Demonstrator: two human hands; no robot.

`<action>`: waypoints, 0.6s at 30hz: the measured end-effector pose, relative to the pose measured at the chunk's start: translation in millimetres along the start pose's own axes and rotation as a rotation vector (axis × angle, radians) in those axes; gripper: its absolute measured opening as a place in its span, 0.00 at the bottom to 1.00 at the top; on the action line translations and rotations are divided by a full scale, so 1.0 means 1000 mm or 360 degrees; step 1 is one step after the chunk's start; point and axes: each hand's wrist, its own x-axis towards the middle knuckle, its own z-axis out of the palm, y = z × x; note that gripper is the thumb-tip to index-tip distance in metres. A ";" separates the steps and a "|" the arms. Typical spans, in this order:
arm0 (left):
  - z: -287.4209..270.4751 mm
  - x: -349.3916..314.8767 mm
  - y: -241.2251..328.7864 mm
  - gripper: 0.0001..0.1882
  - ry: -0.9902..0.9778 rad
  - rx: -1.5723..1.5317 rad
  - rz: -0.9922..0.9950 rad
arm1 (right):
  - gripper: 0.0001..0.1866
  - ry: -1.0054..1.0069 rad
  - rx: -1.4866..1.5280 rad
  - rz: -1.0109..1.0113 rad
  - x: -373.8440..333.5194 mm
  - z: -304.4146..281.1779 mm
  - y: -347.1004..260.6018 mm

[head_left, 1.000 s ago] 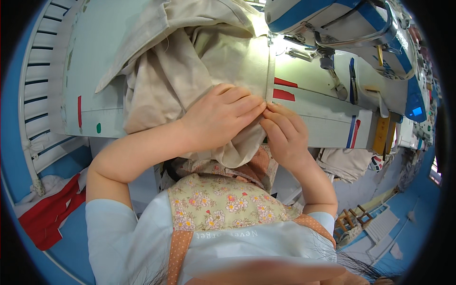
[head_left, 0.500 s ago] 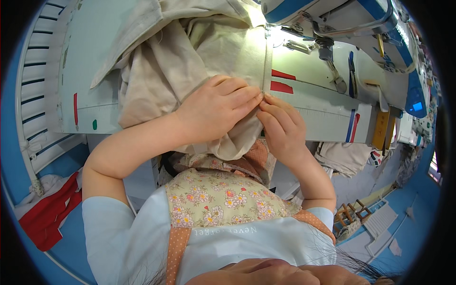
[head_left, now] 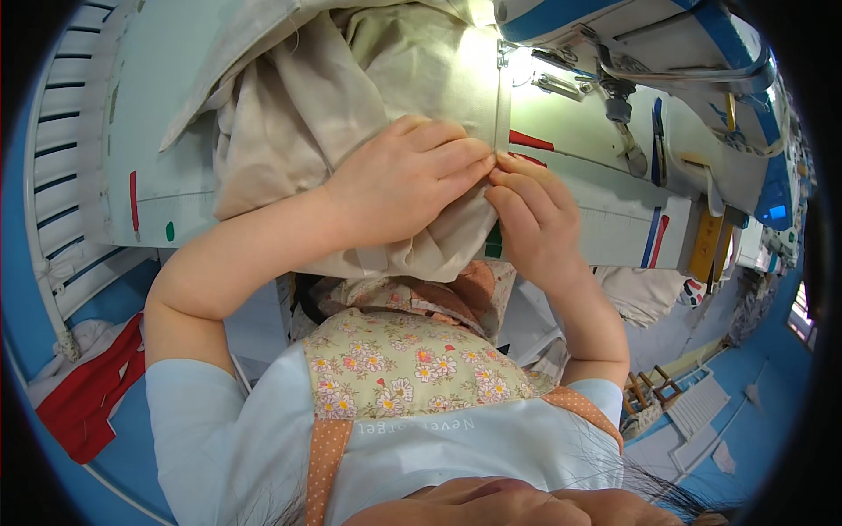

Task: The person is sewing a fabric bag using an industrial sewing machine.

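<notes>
A beige cloth garment (head_left: 412, 79) lies bunched over the sewing table, its straight stitched right edge running up under the lit foot of the sewing machine (head_left: 570, 74). Along that edge my left hand (head_left: 417, 180) lies on the cloth, with its thumb and fingers pinched at the border. Close against those fingertips, my right hand (head_left: 535, 215) pinches the same edge from the right, its other fingers curled. The lower end of the cloth hangs past the table's front edge. What the fingertips press together is mostly hidden.
A pair of blue-handled tweezers or snips (head_left: 658, 140) lies beside the machine. Red tape (head_left: 531, 140) and a ruler strip mark the pale tabletop (head_left: 605, 210). A white slatted rack (head_left: 57, 193) stands at left; red and white cloth (head_left: 92, 386) lies below it.
Both hands have moved slightly away from me along the edge, still pinching, and the cloth's lower part has moved with them. A green mark on the table now shows beside the cloth.
</notes>
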 end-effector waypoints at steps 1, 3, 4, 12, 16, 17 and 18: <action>0.000 0.002 -0.002 0.22 0.0000 -0.0001 -0.0001 | 0.12 0.0009 -0.0011 -0.0010 0.002 0.001 0.002; 0.001 0.005 -0.006 0.21 0.0049 0.0022 0.0018 | 0.11 0.0000 -0.0021 -0.0017 0.005 0.000 0.007; 0.001 0.007 -0.008 0.21 0.0049 0.0021 0.0017 | 0.11 -0.0007 -0.0030 -0.0023 0.006 0.001 0.009; -0.001 0.013 -0.017 0.21 0.0016 0.0110 0.0047 | 0.13 -0.0018 -0.0031 -0.0078 0.008 0.005 0.019; -0.003 0.011 -0.018 0.22 -0.0023 0.0108 0.0048 | 0.13 0.0051 -0.0021 -0.0073 0.011 0.006 0.016; -0.004 0.011 -0.018 0.22 -0.0024 0.0104 0.0052 | 0.13 0.0052 -0.0024 -0.0072 0.011 0.006 0.016; -0.004 0.011 -0.019 0.22 -0.0025 0.0101 0.0056 | 0.13 0.0053 -0.0015 -0.0079 0.010 0.006 0.016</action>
